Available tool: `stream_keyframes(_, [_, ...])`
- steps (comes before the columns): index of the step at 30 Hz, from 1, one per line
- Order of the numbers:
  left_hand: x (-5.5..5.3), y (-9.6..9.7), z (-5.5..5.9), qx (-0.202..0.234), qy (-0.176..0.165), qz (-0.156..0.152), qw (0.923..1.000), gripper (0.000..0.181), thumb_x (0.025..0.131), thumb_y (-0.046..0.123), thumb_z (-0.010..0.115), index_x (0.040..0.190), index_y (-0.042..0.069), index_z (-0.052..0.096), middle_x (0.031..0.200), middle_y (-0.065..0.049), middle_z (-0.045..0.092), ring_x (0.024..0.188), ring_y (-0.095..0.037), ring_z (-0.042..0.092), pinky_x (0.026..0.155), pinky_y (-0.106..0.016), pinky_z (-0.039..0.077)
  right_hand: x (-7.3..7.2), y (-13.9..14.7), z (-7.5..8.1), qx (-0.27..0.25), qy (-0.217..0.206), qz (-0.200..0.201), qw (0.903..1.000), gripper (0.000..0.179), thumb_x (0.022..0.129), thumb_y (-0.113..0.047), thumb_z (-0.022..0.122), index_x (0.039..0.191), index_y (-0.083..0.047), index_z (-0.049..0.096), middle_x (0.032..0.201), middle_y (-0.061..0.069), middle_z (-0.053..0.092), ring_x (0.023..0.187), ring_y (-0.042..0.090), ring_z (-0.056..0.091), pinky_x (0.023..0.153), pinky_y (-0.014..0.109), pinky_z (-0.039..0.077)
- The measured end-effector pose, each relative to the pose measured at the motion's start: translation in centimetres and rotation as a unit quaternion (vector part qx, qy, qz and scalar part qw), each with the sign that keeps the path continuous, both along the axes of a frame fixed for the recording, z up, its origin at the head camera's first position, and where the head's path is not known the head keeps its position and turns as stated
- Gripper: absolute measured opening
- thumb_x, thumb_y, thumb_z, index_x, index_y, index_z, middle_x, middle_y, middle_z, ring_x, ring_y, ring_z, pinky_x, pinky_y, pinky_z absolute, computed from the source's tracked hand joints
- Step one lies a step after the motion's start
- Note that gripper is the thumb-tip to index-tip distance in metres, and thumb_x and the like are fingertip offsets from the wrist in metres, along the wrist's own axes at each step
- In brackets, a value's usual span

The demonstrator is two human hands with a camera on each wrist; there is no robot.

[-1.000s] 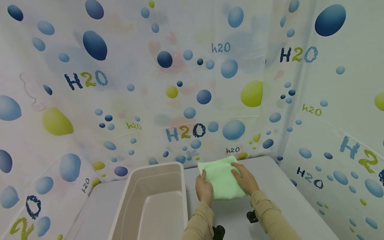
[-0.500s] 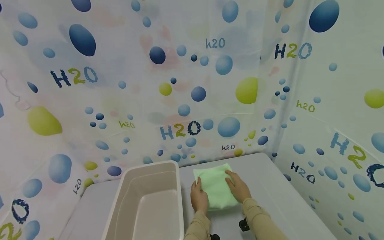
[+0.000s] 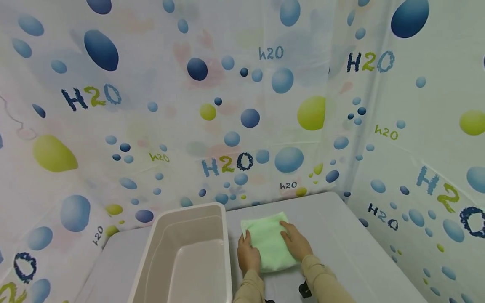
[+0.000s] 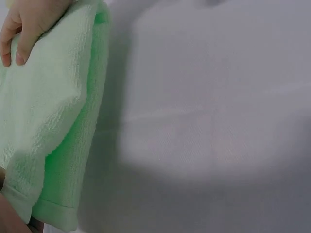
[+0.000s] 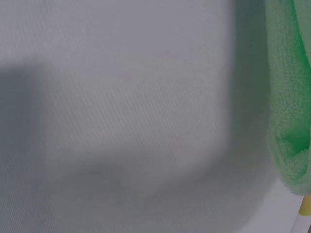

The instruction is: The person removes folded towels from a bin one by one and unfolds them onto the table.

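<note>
A folded light green towel (image 3: 270, 246) lies low over the table, right of the beige tub. At its left edge my left hand (image 3: 249, 253) grips it, thumb on the upper face. My right hand (image 3: 297, 242) holds the right edge, with finger and thumb on top; its other fingers are hidden. In the left wrist view, the towel (image 4: 53, 92) shows a layered fold, with the right hand (image 4: 36, 22) on its upper face and a bit of the left hand (image 4: 10, 213) in the bottom corner. Only one edge of the towel (image 5: 289, 97) enters the right wrist view.
A deep beige tub (image 3: 226, 252) stands on the grey-covered table (image 3: 341, 261), left of the towel. Black wrist-worn pieces (image 3: 305, 289) sit by the sleeves. A curtain (image 3: 170, 84) printed with blue and green drops hangs behind and at both sides.
Both hands have lowered the towel and drawn it slightly closer to me. The head view has shifted a little. Both hands keep their hold on its edges.
</note>
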State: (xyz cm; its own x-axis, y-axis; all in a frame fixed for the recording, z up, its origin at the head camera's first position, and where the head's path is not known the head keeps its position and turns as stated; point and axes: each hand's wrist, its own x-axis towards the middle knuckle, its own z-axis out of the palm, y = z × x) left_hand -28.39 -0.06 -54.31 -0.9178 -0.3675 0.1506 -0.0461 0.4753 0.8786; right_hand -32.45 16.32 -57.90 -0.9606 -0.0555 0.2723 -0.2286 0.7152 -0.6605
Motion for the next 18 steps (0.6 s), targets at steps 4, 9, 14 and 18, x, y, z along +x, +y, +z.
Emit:
stream_keyframes(4, [0.4,-0.2,-0.5,-0.018,-0.020,0.018,0.9995,0.053,0.076,-0.013,0.045,0.125,0.008,0.048,0.131,-0.015,0.045,0.114,-0.037,0.046,0.085,-0.047,0.045,0.2,-0.6,-0.7,0.003,-0.003,-0.002,1.0000,0.039,0.090,-0.031,0.046,0.128,-0.022,0.043,0.126,0.004,0.051,0.116,0.026,0.048,0.095,0.043,0.040])
stream_keyframes(9, [0.2,-0.7,-1.5,-0.087,-0.009,0.033,0.9957,0.051,0.072,-0.012,0.051,0.121,0.005,0.052,0.127,-0.018,0.048,0.106,-0.037,0.052,0.081,-0.044,0.047,0.3,-1.2,-1.3,0.006,-0.037,0.001,0.9993,0.040,0.090,-0.028,0.046,0.130,-0.022,0.041,0.132,0.007,0.046,0.121,0.029,0.044,0.097,0.047,0.037])
stream_keyframes(14, [0.0,-1.2,-2.3,-0.156,0.006,0.032,0.9872,0.051,0.070,-0.013,0.054,0.119,0.002,0.054,0.124,-0.021,0.050,0.102,-0.037,0.055,0.080,-0.043,0.047,0.2,-1.6,-1.5,0.022,-0.052,0.006,0.9984,0.048,0.083,-0.022,0.050,0.130,-0.023,0.040,0.133,0.006,0.044,0.121,0.028,0.044,0.096,0.046,0.038])
stream_keyframes(18, [-0.1,-1.4,-3.1,-0.181,0.007,0.027,0.9830,0.052,0.069,-0.012,0.055,0.119,0.003,0.054,0.123,-0.021,0.050,0.097,-0.036,0.057,0.076,-0.042,0.049,0.1,-1.8,-1.5,0.026,-0.057,0.015,0.9979,0.052,0.081,-0.018,0.050,0.131,-0.021,0.039,0.133,0.007,0.044,0.120,0.029,0.045,0.093,0.047,0.040])
